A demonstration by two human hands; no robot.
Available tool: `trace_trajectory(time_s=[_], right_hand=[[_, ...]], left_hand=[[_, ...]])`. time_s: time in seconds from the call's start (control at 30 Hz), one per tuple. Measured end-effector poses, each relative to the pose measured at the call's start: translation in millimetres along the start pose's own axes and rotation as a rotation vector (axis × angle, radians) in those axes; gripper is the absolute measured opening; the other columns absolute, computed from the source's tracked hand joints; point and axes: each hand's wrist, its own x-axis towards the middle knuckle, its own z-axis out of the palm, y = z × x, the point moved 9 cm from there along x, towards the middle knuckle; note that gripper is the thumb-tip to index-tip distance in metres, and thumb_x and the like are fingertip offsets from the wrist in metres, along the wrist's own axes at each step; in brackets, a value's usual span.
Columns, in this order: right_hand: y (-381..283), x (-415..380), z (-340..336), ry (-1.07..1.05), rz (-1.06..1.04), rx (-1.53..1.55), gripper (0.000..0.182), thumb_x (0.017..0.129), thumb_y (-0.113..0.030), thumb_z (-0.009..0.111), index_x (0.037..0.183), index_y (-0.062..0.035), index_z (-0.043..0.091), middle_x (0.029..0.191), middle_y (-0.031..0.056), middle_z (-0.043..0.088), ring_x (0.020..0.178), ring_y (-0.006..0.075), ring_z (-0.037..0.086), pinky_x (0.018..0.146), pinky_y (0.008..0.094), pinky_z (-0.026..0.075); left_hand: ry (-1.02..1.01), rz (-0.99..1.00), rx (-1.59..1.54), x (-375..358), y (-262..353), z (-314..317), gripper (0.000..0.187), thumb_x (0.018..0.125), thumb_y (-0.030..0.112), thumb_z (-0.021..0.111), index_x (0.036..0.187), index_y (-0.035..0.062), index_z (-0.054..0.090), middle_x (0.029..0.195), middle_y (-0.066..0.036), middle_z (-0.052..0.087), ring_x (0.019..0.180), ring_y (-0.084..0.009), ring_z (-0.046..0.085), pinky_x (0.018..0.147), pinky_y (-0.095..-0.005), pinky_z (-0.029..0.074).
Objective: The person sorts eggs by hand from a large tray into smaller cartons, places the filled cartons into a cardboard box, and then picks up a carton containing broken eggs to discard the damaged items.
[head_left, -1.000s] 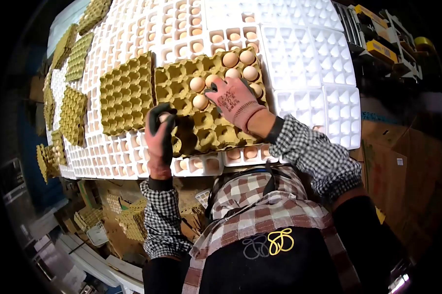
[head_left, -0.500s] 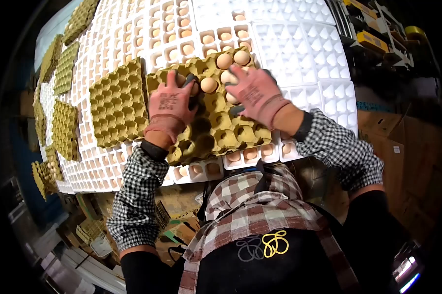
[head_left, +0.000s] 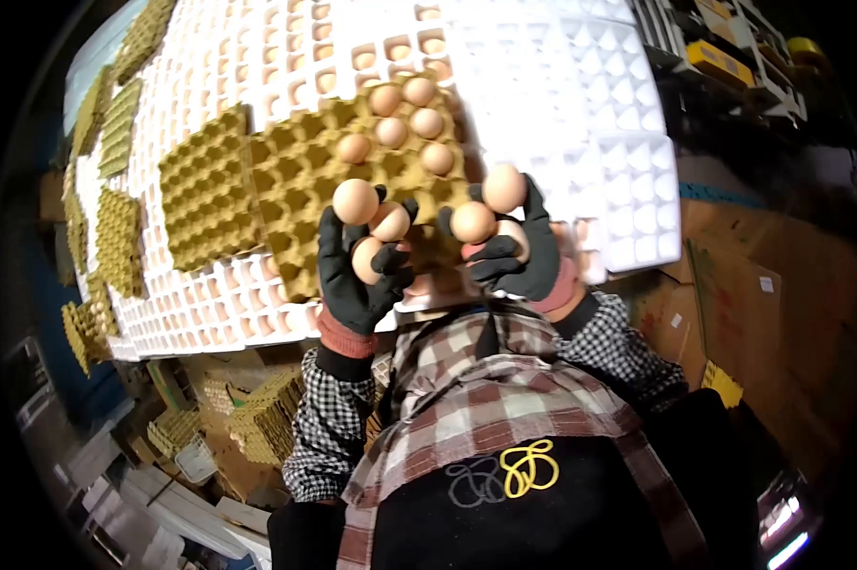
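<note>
My left hand (head_left: 360, 271), in a glove with a black palm, is turned palm up and holds three brown eggs (head_left: 355, 201) between its fingers. Palm up as well, my right hand (head_left: 523, 249) has its fingers curled round three eggs (head_left: 472, 222). Both hands are above the near edge of a yellow-brown pulp egg tray (head_left: 300, 166). Several eggs (head_left: 390, 132) sit in the right part of that tray, and its other visible cups hold none. Beneath it lie white trays with eggs in their cells.
Another pulp tray (head_left: 210, 190) adjoins on the left, with more pulp trays (head_left: 120, 242) further left. White moulded trays (head_left: 628, 199) lie at the right. Cardboard boxes (head_left: 751, 285) stand right of the table, and stacked trays (head_left: 267, 418) are below its front edge.
Both hands have drawn back toward my body and turned from palm down to palm up, with eggs now visible in them. The eggs left in the tray are uncovered.
</note>
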Motion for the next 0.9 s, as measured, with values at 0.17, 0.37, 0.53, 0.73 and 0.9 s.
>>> trace_trajectory(time_s=[0.17, 0.37, 0.53, 0.73, 0.9], right_hand=[[-66.3, -125.5, -19.3, 0.367, -0.617, -0.802, 0.036, 0.101, -0.02, 0.042, 0.128, 0.0024, 0.047, 0.105, 0.0081, 0.06, 0.076, 0.0105, 0.056, 0.061, 0.0215, 0.048], [-147.5, -202.4, 5.2, 1.089, -1.123, -2.161, 0.051, 0.061, -0.011, 0.084, 0.109, -0.0086, 0.065, 0.117, 0.0119, 0.054, 0.106, 0.0272, 0.057, 0.089, 0.0355, 0.05], [-163.1, -175.6, 3.2, 1.255, -0.822, -2.482, 0.048, 0.07, -0.028, 0.078, 0.115, -0.0186, 0.064, 0.131, 0.0096, 0.045, 0.105, 0.0299, 0.059, 0.087, 0.04, 0.052], [-169.5, -132.5, 29.3, 0.655, -1.177, -1.99, 0.045, 0.077, -0.017, 0.07, 0.12, -0.0121, 0.06, 0.127, 0.0086, 0.056, 0.105, 0.0307, 0.061, 0.088, 0.0377, 0.051], [-193.1, -100.4, -1.1, 0.96, -0.764, -2.348, 0.058, 0.074, -0.031, 0.072, 0.128, -0.0179, 0.055, 0.128, 0.0101, 0.054, 0.11, 0.0328, 0.056, 0.094, 0.0411, 0.047]], left_hand=[[0.122, 0.165, 0.926, 6.8, -28.1, -3.9, 0.045, 0.086, 0.015, 0.064, 0.128, 0.0034, 0.052, 0.109, -0.011, 0.061, 0.076, -0.0101, 0.059, 0.055, -0.0204, 0.047], [0.158, 0.394, 2.34, 77.7, -124.5, 67.6, 0.048, 0.072, 0.021, 0.078, 0.117, 0.0166, 0.062, 0.119, -0.016, 0.055, 0.091, -0.0318, 0.065, 0.081, -0.0372, 0.052], [0.246, 0.285, 2.587, 103.2, -143.3, 20.0, 0.048, 0.079, 0.026, 0.069, 0.126, 0.0219, 0.058, 0.134, -0.018, 0.046, 0.095, -0.0335, 0.065, 0.078, -0.041, 0.054], [0.272, 0.671, 2.268, 121.5, -125.9, 42.1, 0.054, 0.081, 0.018, 0.065, 0.132, 0.009, 0.05, 0.137, -0.018, 0.043, 0.125, -0.0381, 0.044, 0.1, -0.043, 0.042], [0.457, 0.404, 2.448, 138.9, -121.2, -7.4, 0.069, 0.077, 0.018, 0.068, 0.138, 0.0019, 0.039, 0.146, -0.023, 0.031, 0.135, -0.0416, 0.029, 0.108, -0.049, 0.032]])
